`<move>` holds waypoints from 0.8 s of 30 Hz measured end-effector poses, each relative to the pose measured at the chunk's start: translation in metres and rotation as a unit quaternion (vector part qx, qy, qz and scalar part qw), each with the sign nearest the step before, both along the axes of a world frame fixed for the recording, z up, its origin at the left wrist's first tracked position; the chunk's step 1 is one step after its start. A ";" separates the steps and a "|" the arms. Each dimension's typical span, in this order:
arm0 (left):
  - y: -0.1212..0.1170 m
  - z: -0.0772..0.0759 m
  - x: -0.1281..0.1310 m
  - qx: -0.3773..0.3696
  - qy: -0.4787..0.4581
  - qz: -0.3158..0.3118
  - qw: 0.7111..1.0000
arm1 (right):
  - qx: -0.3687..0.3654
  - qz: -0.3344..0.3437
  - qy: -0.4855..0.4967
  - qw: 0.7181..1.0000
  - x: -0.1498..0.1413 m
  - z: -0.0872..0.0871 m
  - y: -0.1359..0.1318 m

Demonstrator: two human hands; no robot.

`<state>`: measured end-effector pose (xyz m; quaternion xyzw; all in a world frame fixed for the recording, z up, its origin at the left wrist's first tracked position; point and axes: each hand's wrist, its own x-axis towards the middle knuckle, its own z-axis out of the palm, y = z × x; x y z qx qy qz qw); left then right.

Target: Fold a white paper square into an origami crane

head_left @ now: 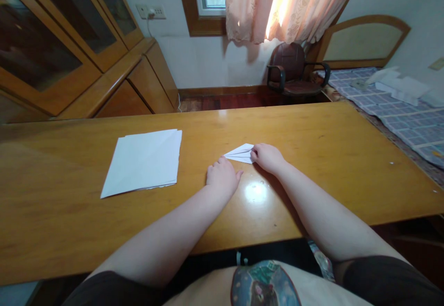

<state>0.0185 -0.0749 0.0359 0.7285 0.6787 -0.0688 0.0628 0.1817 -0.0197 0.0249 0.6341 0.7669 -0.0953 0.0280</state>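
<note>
A small sheet of white paper folded to a point (240, 153) lies on the wooden table (138, 223), its sharp tip facing left. My right hand (268, 157) is closed on the wide right end of the folded paper, with the fingers curled and part of that end hidden beneath them. My left hand (223, 176) rests flat on the tabletop just below the tip, thumb stretched out to the right. Its fingertips reach the tip or lie right beside it. A stack of white paper (145, 160) sits to the left, apart from both hands.
Beyond the table's far edge stand a wooden cabinet (114, 79) on the left and a brown armchair (294, 70) near the curtain (256, 5). At the right is a bed (391, 102) with white papers (398, 86) on it. Light glares off the tabletop near my hands.
</note>
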 end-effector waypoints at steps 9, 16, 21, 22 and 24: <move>-0.002 0.003 -0.005 0.018 0.019 0.009 1.000 | 0.012 0.003 0.002 1.000 0.001 -0.002 0.000; -0.007 -0.006 -0.006 0.047 0.000 -0.084 0.995 | -0.002 -0.001 0.009 1.000 -0.001 0.001 -0.001; -0.003 -0.012 -0.004 0.032 -0.018 -0.086 0.996 | -0.004 0.001 0.008 1.000 -0.001 0.001 -0.001; -0.003 -0.013 -0.004 0.031 -0.020 -0.089 0.995 | -0.003 0.002 0.007 1.000 0.000 0.001 -0.001; -0.002 -0.014 -0.004 0.026 -0.021 -0.099 0.994 | -0.001 0.003 0.006 1.000 0.000 -0.001 -0.001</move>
